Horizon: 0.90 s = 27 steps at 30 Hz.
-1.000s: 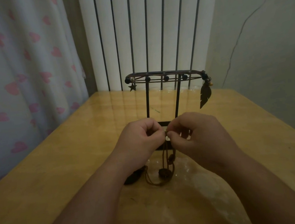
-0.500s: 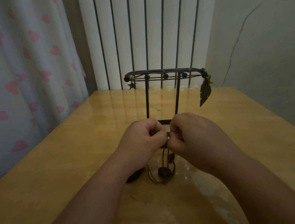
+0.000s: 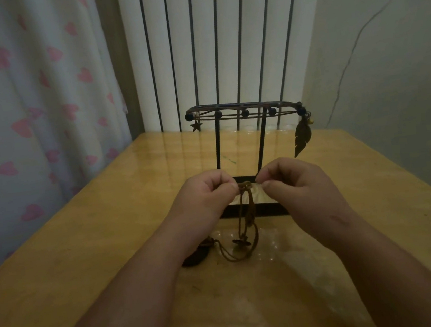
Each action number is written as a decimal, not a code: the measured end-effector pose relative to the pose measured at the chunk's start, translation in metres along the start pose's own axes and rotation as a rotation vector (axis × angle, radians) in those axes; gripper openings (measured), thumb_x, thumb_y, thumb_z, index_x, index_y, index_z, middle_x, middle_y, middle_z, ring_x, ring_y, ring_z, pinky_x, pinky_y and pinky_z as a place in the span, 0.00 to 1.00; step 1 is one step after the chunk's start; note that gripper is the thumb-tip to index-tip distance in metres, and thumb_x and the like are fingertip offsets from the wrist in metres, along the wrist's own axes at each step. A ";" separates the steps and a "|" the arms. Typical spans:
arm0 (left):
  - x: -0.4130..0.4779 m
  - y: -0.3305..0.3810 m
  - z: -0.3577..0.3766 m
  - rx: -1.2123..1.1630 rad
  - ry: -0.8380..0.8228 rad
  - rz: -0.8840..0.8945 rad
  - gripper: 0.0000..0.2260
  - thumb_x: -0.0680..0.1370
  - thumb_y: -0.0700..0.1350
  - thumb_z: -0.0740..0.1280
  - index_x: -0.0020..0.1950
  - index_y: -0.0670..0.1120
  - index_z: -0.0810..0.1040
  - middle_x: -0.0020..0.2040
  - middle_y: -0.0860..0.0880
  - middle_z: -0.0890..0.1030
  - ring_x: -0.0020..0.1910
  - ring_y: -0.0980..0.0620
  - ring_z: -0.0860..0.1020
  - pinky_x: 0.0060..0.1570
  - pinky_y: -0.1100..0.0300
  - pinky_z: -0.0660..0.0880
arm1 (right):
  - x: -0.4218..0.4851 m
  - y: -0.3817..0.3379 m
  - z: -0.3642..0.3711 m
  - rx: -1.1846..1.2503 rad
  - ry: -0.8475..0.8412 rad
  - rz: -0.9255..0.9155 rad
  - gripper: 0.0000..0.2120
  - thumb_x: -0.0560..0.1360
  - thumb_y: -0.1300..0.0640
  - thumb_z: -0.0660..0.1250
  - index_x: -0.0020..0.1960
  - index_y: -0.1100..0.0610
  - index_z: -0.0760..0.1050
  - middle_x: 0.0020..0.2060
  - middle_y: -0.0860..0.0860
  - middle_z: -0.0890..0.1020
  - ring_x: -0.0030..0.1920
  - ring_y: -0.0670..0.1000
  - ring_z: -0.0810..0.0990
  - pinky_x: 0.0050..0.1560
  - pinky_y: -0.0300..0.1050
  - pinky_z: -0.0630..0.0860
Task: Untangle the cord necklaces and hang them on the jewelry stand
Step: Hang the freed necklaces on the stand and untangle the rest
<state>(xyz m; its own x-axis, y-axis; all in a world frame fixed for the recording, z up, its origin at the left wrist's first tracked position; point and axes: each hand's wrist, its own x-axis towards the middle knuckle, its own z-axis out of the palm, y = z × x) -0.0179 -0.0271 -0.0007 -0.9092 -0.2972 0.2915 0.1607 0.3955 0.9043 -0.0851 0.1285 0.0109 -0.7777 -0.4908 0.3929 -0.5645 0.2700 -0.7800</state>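
**Picking apart the knot in front of the stand**

The left hand (image 3: 206,191) pinches the cord necklaces (image 3: 247,213) at a small knot (image 3: 245,186) between thumb and forefinger, held above the tabletop (image 3: 84,245) just in front of the jewelry stand (image 3: 218,147). The right hand (image 3: 292,184) has thumb and forefinger pressed together just beside that knot, but I cannot tell whether a strand lies between them. From the knot the brown cords hang in a loose loop down to the tabletop, where a dark oval pendant (image 3: 194,258) and a smaller flat charm (image 3: 241,242) lie.

The step in hand looks like loosening the knot. It is probably best done by holding it still with one hand and teasing out one strand at a time with the other, pulling sideways and gently, since a hard tug would likely tighten it. Letting the pendants rest on the tabletop keeps their weight off the tangle.

The cords look thin, round and matte, like waxed cotton or leather. The stand is slim black metal with two upright posts, a rounded top bar and a flat frame base. One necklace with dark beads, a star charm (image 3: 196,126) and a feather pendant (image 3: 302,138) is already draped on it. The tabletop is glossy yellow wood
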 end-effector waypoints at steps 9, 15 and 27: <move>-0.001 -0.001 0.001 0.073 -0.032 0.023 0.08 0.77 0.44 0.65 0.37 0.51 0.77 0.28 0.60 0.75 0.29 0.65 0.71 0.35 0.66 0.67 | -0.002 -0.002 0.006 -0.234 -0.048 -0.093 0.04 0.75 0.52 0.66 0.43 0.42 0.75 0.37 0.42 0.77 0.40 0.39 0.74 0.37 0.29 0.72; -0.002 0.001 0.002 0.056 -0.051 -0.006 0.10 0.78 0.43 0.64 0.37 0.51 0.76 0.26 0.62 0.74 0.28 0.65 0.71 0.36 0.64 0.66 | -0.002 -0.004 0.011 0.040 -0.073 0.024 0.06 0.78 0.55 0.60 0.45 0.52 0.75 0.35 0.47 0.77 0.34 0.43 0.73 0.39 0.44 0.77; -0.002 0.003 -0.001 0.061 -0.055 -0.011 0.09 0.78 0.44 0.64 0.38 0.51 0.77 0.27 0.62 0.75 0.29 0.67 0.72 0.35 0.66 0.66 | -0.001 -0.003 0.004 -0.153 -0.052 -0.064 0.02 0.74 0.51 0.67 0.44 0.44 0.78 0.37 0.44 0.80 0.39 0.42 0.77 0.38 0.35 0.76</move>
<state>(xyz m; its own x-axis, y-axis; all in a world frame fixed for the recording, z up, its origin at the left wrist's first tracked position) -0.0150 -0.0261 0.0017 -0.9308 -0.2540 0.2628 0.1287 0.4453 0.8861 -0.0814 0.1250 0.0108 -0.7257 -0.5522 0.4104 -0.6509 0.3577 -0.6696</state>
